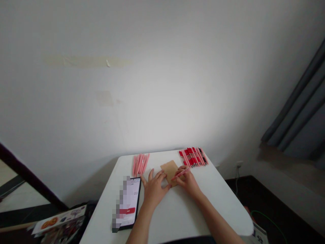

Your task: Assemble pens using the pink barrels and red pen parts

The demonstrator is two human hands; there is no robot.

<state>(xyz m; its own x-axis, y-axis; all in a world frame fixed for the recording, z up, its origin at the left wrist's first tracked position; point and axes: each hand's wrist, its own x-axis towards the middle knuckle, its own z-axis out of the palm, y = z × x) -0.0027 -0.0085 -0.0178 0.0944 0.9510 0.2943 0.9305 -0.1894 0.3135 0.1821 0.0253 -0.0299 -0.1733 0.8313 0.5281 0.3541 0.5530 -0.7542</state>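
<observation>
A small brown sheet of paper (167, 168) lies tilted on the white table (175, 213). My left hand (154, 186) is spread flat at its left side, fingers apart, with fingertips on the paper's edge. In my right hand (188, 181), closed in a writing grip, is a pink pen (181, 173); its tip points down and left over the paper. Whether the tip touches the paper is too small to tell. Past my left hand lies a bunch of pink pens (140, 164). Beyond my right hand, several pink pens with red or black parts (193, 157) lie in a row.
A phone (130, 203) with a lit, partly blurred screen lies left of my left hand. The table's far edge is close to a white wall (162, 84). A grey curtain (299, 118) hangs at the right. A printed box (61, 220) is low at the left.
</observation>
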